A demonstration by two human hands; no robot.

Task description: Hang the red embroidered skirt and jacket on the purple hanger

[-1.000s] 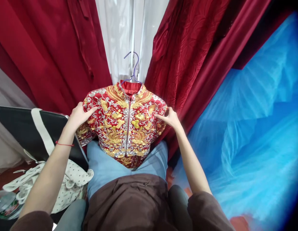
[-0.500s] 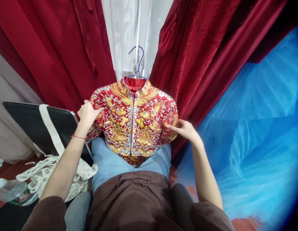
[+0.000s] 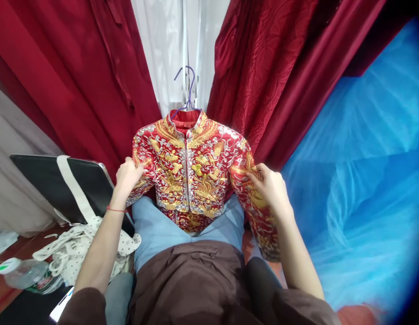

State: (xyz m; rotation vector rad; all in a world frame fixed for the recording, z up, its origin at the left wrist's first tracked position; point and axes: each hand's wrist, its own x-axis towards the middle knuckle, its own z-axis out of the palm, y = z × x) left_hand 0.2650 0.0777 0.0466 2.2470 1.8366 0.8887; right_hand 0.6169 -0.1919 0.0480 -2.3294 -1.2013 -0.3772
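An embroidered red jacket (image 3: 187, 167) with gold and silver stitching rests upright against my lap, its front closed down the middle. Its collar surrounds a purple wire hanger (image 3: 189, 90), whose hook sticks up above the neck. My left hand (image 3: 128, 176) grips the sleeve on the left, thumb on top. On the other side my right hand (image 3: 268, 183) pinches the sleeve on the right, which hangs down past my knee beneath the wrist. More red and gold embroidered cloth shows below the jacket's hem, between my thighs.
Dark red curtains (image 3: 77, 67) and white drapes (image 3: 162, 40) hang in front. Blue tulle (image 3: 365, 189) spreads along the right. At left are a black chair back (image 3: 40, 180) with a white strap, a spotted white cloth bag (image 3: 74, 248) and a plastic bottle (image 3: 30, 273).
My right hand has closed on the right sleeve and drawn it outward, so its lower part now shows hanging. My left hand sits slightly lower, and the view has shifted a little.
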